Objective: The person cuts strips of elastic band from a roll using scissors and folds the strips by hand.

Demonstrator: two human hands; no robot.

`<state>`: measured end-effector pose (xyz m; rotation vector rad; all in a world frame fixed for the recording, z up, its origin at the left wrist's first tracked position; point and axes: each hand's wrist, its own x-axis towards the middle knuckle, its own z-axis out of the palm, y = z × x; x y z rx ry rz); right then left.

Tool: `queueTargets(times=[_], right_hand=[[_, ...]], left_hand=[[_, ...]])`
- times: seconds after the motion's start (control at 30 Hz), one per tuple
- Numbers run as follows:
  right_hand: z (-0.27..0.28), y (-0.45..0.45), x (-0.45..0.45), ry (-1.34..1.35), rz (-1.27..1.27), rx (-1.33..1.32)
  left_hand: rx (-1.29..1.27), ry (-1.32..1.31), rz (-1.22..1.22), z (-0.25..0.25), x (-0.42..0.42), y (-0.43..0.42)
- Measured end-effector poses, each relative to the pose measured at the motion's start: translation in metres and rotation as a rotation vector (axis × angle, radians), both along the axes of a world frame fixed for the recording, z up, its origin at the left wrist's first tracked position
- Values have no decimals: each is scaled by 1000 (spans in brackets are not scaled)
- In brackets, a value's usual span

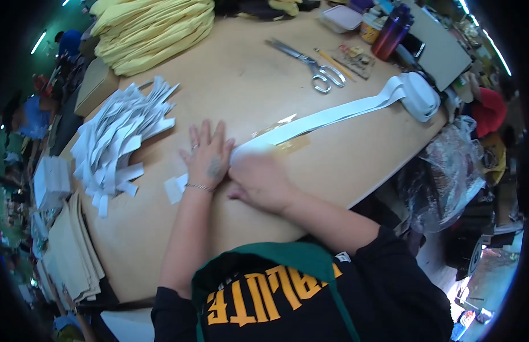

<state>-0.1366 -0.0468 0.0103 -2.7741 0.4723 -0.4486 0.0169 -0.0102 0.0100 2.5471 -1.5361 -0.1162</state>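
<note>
A long white elastic band (333,112) runs across the table from a white roll (419,97) at the right to my hands. My left hand (210,154) lies on the table at the band's end, palm down with fingers spread. Beside it, my right hand (260,178) is closed at the band's end; motion blurs its upper part, and what its fingers hold is hidden. Small white pieces (174,188) lie by my left wrist. Clear brown tape (290,143) shows under the band.
Cut white strips (119,137) are heaped at the left. Stacked yellow fabric (153,34) stands at the back left. Metal scissors (313,65), a pencil (327,56), a plastic tub (340,19) and a dark bottle (393,32) are at the back right. Plastic wrap (447,165) hangs beyond the right edge.
</note>
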Motion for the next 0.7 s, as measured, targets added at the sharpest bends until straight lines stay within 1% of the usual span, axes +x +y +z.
queueTargets(times=[0.07, 0.1, 0.17, 0.2, 0.23, 0.27, 0.3, 0.37, 0.47, 0.5, 0.6, 0.63, 0.7], right_hand=[[0, -6, -5, -55, 32, 6], [3, -23, -11, -86, 121, 68], [9, -67, -22, -364, -120, 413], [2, -107, -28, -462, -229, 213], [20, -139, -37, -256, -374, -17], [21, -170, -44, -233, -614, 32], [12, -203, -53, -163, -679, -72], [11, -233, -58, 85, -733, -99], [30, -251, -48, 410, -716, 121], [32, -253, -47, 400, -697, 84], [43, -261, -37, 505, -743, 262], [51, -250, -41, 339, -739, 469], [39, -233, -65, -64, -645, 1039]], left_hand=[[32, 8, 10, -6, 0, -1], [30, 1, 3, -7, -1, -2], [40, -12, 6, -4, -4, 0], [39, 1, 11, -4, -5, 1], [42, 9, 15, -2, -5, 0], [48, 13, 17, -1, -5, 1], [47, 18, 15, -1, -5, 1], [42, 22, 18, -1, -5, 0], [26, 31, 18, -3, -3, 0], [23, 35, 17, -2, -3, 1], [8, 42, 12, 1, -4, 1], [3, 42, 12, 0, -4, 0], [7, 46, 16, 1, -5, 3]])
